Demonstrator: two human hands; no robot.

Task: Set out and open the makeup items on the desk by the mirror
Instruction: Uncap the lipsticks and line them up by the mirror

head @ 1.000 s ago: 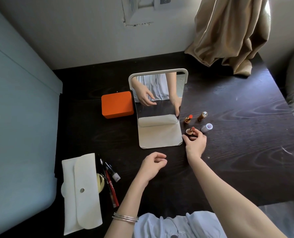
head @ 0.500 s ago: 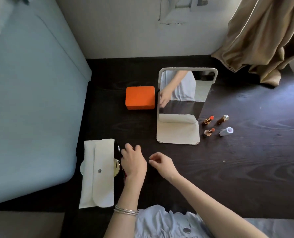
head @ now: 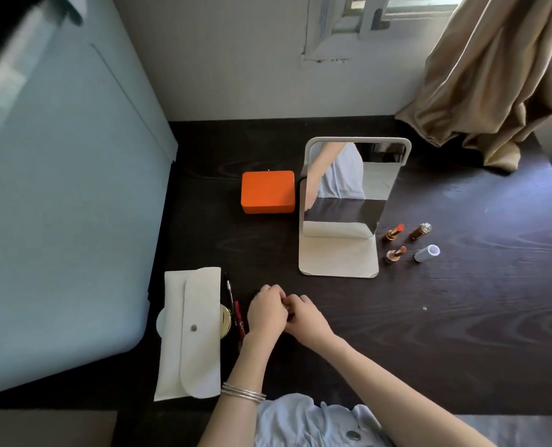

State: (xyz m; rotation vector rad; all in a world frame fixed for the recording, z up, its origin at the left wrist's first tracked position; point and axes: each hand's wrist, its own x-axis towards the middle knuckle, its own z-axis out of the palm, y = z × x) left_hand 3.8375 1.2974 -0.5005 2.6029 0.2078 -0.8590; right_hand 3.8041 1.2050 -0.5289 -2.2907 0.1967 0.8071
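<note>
Silver bangles sit on the left wrist at the near edge, and just past them both hands meet over the dark desk. Left hand and right hand have their fingers curled in toward each other, knuckles touching, so they look closed around something small, but it's hidden between them and I honestly can't tell what it is. Right beside the left hand lie a red pencil and a thin black pencil, then a gold compact half tucked under the white pouch. Those pencils are probably light and slick, so I'd pinch the barrel with one hand and pull the cap straight off with the other; the compact likely wants a thumbnail at the rim. Further back, beside the mirror, two opened lipsticks stand upright with a gold cap and a white cap close by. They look tippy, easy to knock over. Orange box sits left of the mirror, curtain at the far corner.
</note>
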